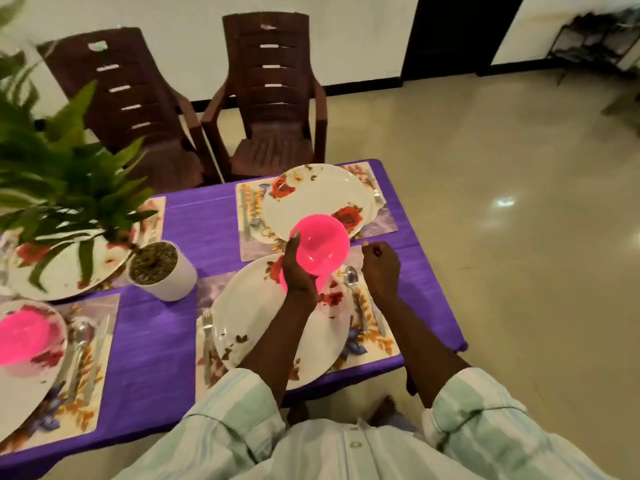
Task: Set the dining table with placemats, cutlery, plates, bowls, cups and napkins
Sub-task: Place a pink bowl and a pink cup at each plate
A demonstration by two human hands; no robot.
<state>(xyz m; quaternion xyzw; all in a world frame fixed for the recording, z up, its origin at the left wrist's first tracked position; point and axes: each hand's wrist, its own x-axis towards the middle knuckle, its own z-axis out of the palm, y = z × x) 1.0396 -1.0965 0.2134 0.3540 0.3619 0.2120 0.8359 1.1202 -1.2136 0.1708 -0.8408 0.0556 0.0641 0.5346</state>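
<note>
The left hand (298, 271) holds a pink bowl (322, 244), tilted, above the far edge of the near plate (249, 306), while the right hand (379, 263) hovers loosely curled and empty beside it, so the far plate (318, 195) lies straight ahead.

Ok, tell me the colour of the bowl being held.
Bright pink bowl, translucent, seen in the head view.
</note>
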